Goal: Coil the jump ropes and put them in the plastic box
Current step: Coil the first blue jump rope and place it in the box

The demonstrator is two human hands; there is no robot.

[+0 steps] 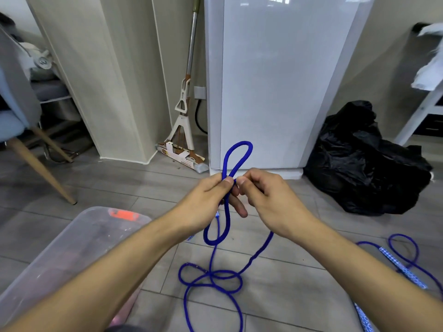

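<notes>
Coiling barely begun: left hand (211,195) and right hand (266,197) both pinching blue jump rope (236,154), forming first loop; most of it trailing on floor; second rope (405,262) lying uncoiled at right; plastic box (72,238) waiting lower left, seemingly holding no rope

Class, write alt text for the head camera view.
Both hands, left hand and right hand, pinch a loop of blue braided jump rope, its length trailing on the grey floor beside a clear plastic storage box.
</notes>
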